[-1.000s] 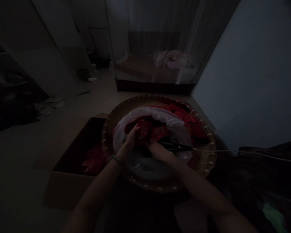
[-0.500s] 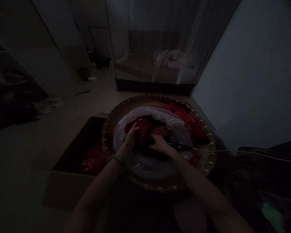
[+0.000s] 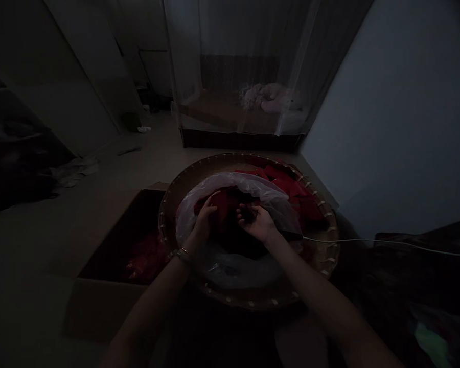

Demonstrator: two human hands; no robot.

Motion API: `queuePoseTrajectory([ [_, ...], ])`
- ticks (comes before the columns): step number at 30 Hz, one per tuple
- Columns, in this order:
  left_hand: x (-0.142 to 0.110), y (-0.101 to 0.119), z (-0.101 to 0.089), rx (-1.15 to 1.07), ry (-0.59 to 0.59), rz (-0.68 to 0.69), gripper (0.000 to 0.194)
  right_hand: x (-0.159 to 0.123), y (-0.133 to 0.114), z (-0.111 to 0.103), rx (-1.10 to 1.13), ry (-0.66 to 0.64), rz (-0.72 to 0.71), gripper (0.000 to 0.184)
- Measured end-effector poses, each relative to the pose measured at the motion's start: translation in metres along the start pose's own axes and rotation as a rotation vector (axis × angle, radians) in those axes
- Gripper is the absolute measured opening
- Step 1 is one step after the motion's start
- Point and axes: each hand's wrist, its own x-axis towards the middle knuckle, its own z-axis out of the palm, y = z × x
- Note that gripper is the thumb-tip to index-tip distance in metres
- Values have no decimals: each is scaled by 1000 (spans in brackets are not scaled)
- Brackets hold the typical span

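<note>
- In the head view, a round woven basket (image 3: pixel 324 250) stands before the person, its rim bound at intervals with pale strips.
- Inside it lies an open plastic bag (image 3: pixel 233 268), translucent and crinkled, its mouth spread in a rough ring around red and very dark contents.
- The left hand (image 3: pixel 202 222), a bracelet (image 3: pixel 184 254) at its wrist, grasps a red packet (image 3: pixel 223 210) over the bag's mouth, thumb on the near side.
- The right hand (image 3: pixel 261 224) is beside it over the same opening, fingers curled near something dark; whether they grip it, one cannot tell.
- Flat, glossy red pieces (image 3: pixel 287 184) are heaped along the basket's far right side.
- A thin white cable (image 3: pixel 348 240) runs over the right rim to a slim dark device (image 3: pixel 291 235) near the right wrist.
- Left of the basket, an open cardboard box (image 3: pixel 103 301) holds shiny, crumpled red wrappings (image 3: pixel 147 258).
</note>
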Motion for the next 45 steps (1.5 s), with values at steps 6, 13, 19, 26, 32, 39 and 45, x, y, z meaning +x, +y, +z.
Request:
queuePoseTrajectory([
  [6, -5, 1, -2, 327, -113, 151, 62, -2, 3, 6, 49, 77, -47, 33],
  [13, -14, -1, 7, 861, -290, 385, 52, -2, -2, 6, 71, 128, -151, 31],
  [19, -15, -4, 7, 1038, -369, 513, 48, -8, -7, 13, 64, 117, -225, 39],
  [26, -16, -7, 7, 1171, -402, 508, 43, -25, -13, 30, 51, 95, -287, 42],
  [32, -19, -8, 8, 1192, -404, 519, 44, -28, -5, 43, -51, 68, -260, 41],
  [39, -20, -8, 9, 1196, -410, 534, 44, -23, 0, 44, -140, 26, -384, 31],
  [45, -21, -7, 11, 1202, -398, 519, 38, -23, 6, 46, -223, 70, -462, 33],
])
